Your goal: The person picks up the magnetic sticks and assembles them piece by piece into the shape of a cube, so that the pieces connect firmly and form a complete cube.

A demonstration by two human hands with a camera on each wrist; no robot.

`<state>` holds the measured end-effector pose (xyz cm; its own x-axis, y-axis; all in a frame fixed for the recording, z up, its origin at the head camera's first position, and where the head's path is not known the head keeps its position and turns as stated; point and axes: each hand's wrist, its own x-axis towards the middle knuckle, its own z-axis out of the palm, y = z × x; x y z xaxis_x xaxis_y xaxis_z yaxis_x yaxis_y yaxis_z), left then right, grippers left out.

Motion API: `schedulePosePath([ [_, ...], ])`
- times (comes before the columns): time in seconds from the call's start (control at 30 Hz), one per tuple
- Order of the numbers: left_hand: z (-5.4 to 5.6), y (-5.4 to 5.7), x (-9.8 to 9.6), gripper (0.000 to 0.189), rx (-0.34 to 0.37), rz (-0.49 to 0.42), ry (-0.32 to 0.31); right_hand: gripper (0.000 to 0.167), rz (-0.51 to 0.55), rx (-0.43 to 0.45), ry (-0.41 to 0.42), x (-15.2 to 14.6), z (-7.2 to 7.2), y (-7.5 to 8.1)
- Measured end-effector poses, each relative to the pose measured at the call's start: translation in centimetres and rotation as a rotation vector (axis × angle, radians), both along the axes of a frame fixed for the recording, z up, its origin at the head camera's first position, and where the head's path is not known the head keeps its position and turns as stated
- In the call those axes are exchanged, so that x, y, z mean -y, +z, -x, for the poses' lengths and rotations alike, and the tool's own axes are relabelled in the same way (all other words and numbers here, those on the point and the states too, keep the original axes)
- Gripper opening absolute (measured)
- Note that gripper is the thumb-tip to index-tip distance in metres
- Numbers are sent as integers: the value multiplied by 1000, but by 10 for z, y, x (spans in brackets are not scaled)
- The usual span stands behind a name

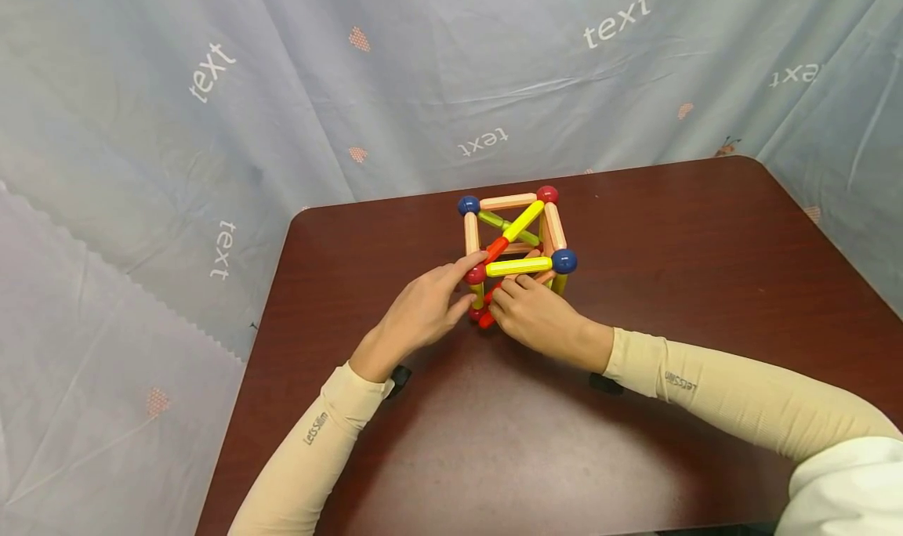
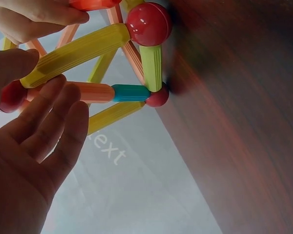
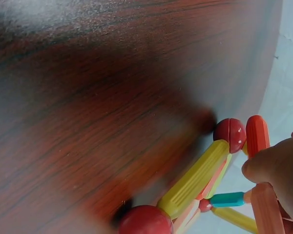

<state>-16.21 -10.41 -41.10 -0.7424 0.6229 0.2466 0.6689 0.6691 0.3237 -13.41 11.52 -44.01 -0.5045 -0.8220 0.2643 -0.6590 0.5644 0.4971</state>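
Note:
A box-shaped frame of magnetic rods and balls stands on the table, with a yellow rod (image 1: 518, 267) along its front top edge. My left hand (image 1: 416, 313) holds its front left corner, the index finger by the top red ball (image 1: 476, 273). In the left wrist view, thumb and fingers lie on either side of the yellow upright (image 2: 83, 51). Low at the front, my right hand (image 1: 539, 320) pinches a red rod (image 3: 257, 134), whose end sticks out past the fingers. A salmon rod (image 3: 266, 207) shows beside that hand. The right fingertips are partly hidden.
A yellow and red diagonal (image 1: 522, 224) crosses the frame's top between two red balls. Blue balls (image 1: 564, 261) sit at the other top corners. The brown table (image 1: 670, 285) meets a pale printed curtain (image 1: 423, 89) at the back and left.

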Motion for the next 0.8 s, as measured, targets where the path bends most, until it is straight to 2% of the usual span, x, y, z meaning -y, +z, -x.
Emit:
schedulePosePath([
  [0.53,0,0,-1,67,4,9,2,14,11,-3,6,-5,2,-4],
  [0.67,0,1,-1,67,4,19,4,17,-4,39,64,-3,1,-6],
  [0.8,1,2,0,66,4,32,0,19,33,158,171,1,-8,-2],
])
